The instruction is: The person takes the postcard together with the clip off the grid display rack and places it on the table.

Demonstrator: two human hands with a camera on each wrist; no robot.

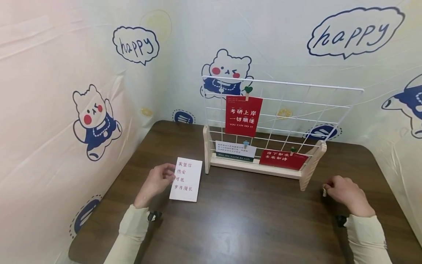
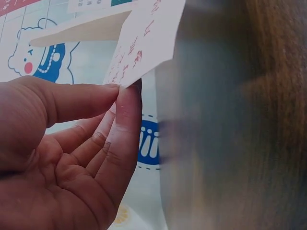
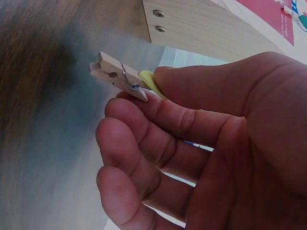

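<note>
My left hand (image 1: 160,180) pinches the edge of a white card (image 1: 186,189) with red writing between thumb and index finger; the left wrist view shows the card's corner (image 2: 158,43) in that pinch. At the right, my right hand (image 1: 344,191) holds a small wooden clothespin (image 3: 120,74) with a yellow decoration, between thumb and index finger. Between the hands stands a white wire grid rack (image 1: 283,96) on wooden feet. Clipped to it are a large red card (image 1: 243,126), a white and green card (image 1: 234,149) and a smaller red card (image 1: 283,161).
A green heart clothespin (image 1: 248,91) tops the large red card; a blue one (image 1: 245,144) and another green one (image 1: 292,150) hold the lower cards. The brown table (image 1: 230,220) backs onto a printed cloth wall (image 1: 184,33). The rack's right foot (image 1: 313,165) stands near my right hand.
</note>
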